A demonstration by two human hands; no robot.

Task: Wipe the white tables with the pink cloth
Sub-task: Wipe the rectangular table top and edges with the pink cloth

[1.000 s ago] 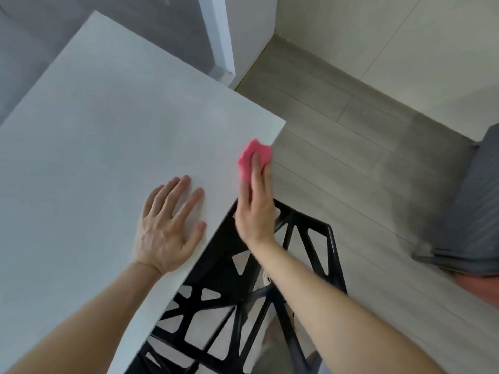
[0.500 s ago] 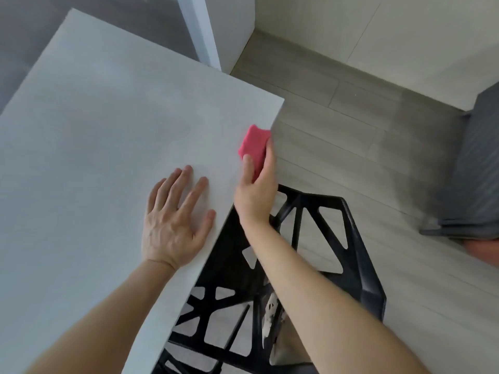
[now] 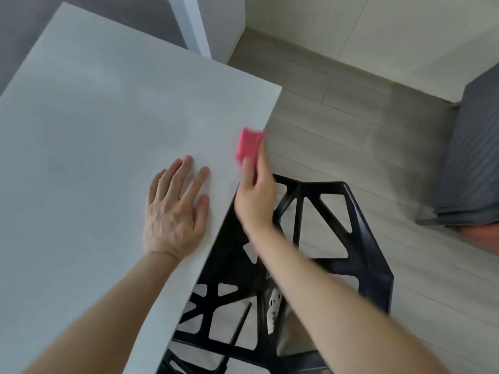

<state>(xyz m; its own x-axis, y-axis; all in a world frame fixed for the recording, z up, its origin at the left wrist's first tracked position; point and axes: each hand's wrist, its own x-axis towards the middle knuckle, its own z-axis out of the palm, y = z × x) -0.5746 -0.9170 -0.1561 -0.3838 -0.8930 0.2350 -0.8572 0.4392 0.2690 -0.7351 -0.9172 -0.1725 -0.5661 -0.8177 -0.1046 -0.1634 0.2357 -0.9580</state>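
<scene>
Change: the cloth [image 3: 249,144] now sits further back from the bench [image 3: 108,117] corner than a second ago. It has slid along the right edge toward the person. It also looks flatter and more squarely folded than the bunched lump it was then.
Right hand [image 3: 255,201]: it grips the cloth, thumb on the bench side and fingers [image 3: 261,157] curled round the outer side. The hand is blurred, so it is in mid-stroke.
Left hand [image 3: 172,214]: it stays flat on the bench top near the right edge, with its fingers [image 3: 186,174] straight and spread, holding nothing. It has hardly moved.
Cloth position: on the right edge of the bench, wrapped partly over it, between the far corner and the left hand.
Meaning for the task: I judge that the edge strip is being wiped with back-and-forth passes. The wide top to the left carries no cloth now, and whether it is already wiped cannot be told.
Containers: none in view, so nothing is held in any.
Around: a black chair [image 3: 359,238] stands under the bench edge below the right arm, on a pale plank floor [image 3: 351,125].
</scene>
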